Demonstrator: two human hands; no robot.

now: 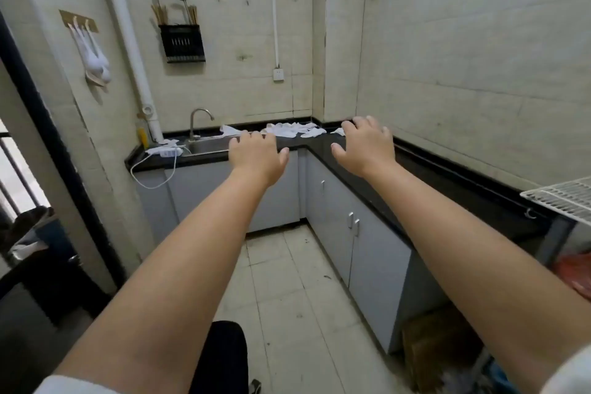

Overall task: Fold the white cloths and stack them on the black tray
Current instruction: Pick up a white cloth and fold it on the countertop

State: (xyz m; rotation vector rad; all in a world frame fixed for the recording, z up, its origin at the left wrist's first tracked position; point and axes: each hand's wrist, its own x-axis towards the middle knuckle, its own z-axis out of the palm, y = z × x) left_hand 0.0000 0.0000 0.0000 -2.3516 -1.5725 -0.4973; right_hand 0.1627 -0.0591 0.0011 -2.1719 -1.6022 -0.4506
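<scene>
Several crumpled white cloths (292,129) lie scattered on the black countertop (323,145) in the far corner of the kitchen. One more white cloth (231,130) lies near the sink's right edge. Both my arms are stretched forward at chest height. My left hand (257,155) is held palm down with fingers spread, holding nothing. My right hand (366,144) is likewise spread and empty, its fingers overlapping the cloths in the image. Both hands are well short of the counter. No black tray is visible.
A steel sink (208,144) with a tap (200,120) is at the back left, with a white charger and cable (166,152) beside it. Grey cabinets (351,233) run under the L-shaped counter. A white wire rack (563,198) is at right. A cardboard box (435,352) sits on the tiled floor.
</scene>
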